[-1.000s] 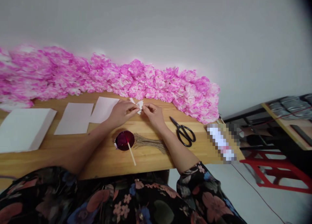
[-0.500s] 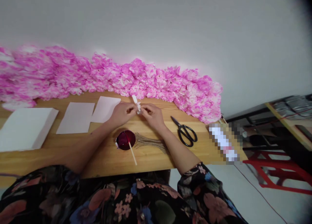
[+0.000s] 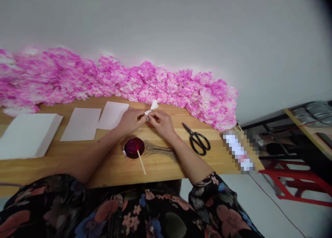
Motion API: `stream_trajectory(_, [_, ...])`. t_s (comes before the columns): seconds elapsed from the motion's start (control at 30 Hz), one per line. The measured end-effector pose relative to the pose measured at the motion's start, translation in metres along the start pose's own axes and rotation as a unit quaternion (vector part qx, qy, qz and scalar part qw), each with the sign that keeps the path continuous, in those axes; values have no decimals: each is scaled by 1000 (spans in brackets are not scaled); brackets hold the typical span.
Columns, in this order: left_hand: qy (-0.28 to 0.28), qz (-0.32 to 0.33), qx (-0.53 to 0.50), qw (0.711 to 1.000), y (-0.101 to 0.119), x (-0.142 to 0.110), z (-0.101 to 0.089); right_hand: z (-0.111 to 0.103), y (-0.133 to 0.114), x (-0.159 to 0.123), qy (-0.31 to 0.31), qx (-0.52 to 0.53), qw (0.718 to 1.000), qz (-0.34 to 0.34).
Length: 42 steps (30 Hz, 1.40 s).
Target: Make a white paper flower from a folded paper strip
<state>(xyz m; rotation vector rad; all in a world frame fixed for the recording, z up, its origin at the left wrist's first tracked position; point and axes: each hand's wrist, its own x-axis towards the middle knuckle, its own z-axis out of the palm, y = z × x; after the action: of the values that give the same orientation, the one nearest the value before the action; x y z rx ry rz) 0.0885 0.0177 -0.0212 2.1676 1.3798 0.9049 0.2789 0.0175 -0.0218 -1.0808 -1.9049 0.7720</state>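
Right now the left hand and right hand pinch the small white paper together, its long side pointing to 2 o'clock.

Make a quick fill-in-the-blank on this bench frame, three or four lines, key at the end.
1. Both hands pinch a small folded white ____ piece.
2. The black-handled metal scissors lie to the ____ of the right hand.
3. The thin wooden stick rests on a dark ____ round dish.
4. The left hand is above the light ____ tabletop.

Missing: paper; right; red; wooden
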Motion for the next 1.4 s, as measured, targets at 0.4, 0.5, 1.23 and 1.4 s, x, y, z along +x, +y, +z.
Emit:
stream_trajectory(0.4, [-27, -85, -111, 990, 0, -2, -7, 0, 9, 4, 30, 66, 992, 106])
stream_trajectory(0.5, [-23, -104, -167, 980, 2, -3, -8, -3, 11, 6, 30, 105, 981, 158])
stream_trajectory(1.23, [-11, -100, -153, 983, 4, -2, -2, -2, 13, 6, 43, 167, 976, 129])
stream_trajectory(1.4, [15, -115, -173, 978, 3, -1, 0, -8, 9, 8, 43, 244, 953, 173])
